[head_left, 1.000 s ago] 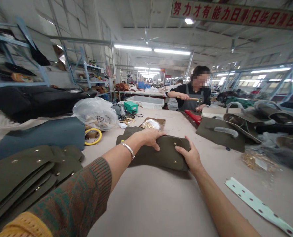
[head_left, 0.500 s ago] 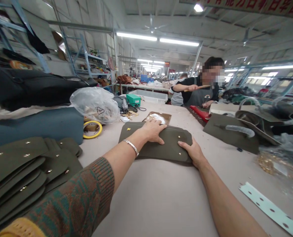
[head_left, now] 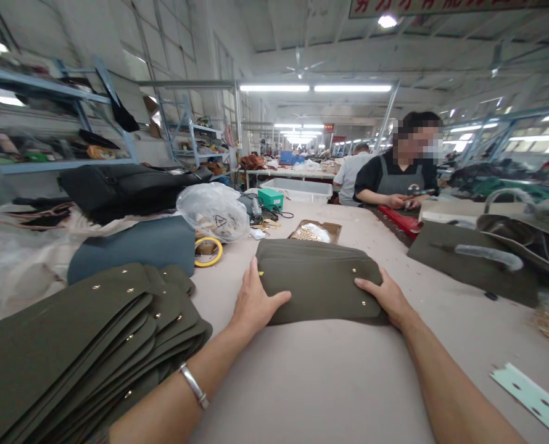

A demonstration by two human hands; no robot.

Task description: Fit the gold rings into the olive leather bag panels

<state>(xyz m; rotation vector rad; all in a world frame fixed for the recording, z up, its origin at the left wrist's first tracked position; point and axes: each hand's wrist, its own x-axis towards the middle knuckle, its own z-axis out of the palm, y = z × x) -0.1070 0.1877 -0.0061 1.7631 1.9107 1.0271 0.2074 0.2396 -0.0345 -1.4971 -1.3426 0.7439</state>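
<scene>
A stack of olive-green bag panels (head_left: 318, 283), leather-like and with rounded corners, lies flat in front of me. Two small gold studs show on the right part of the top panel. My left hand (head_left: 255, 302) holds the stack's left edge, thumb on top and the other fingers along the side, beside a bit of yellow. At the right edge my right hand (head_left: 389, 297) grips too, its thumb near the studs and its fingers partly hidden. More olive panels with metal studs (head_left: 94, 333) lie fanned in a pile to the left.
Behind the stack sits a cardboard tray (head_left: 334, 229) of small gold parts. Yellow tape (head_left: 208, 251), a plastic bag (head_left: 214, 213) and a green box (head_left: 271, 198) stand left of it. Bag pieces with a wrapped handle (head_left: 487, 256) and a punched pale strip (head_left: 533, 398) lie right. A co-worker (head_left: 406, 172) works beyond.
My left hand has moved from the top of the stack to its left edge. My right hand stays at the right edge. The view has turned left, and the co-worker's raised arm has come down.
</scene>
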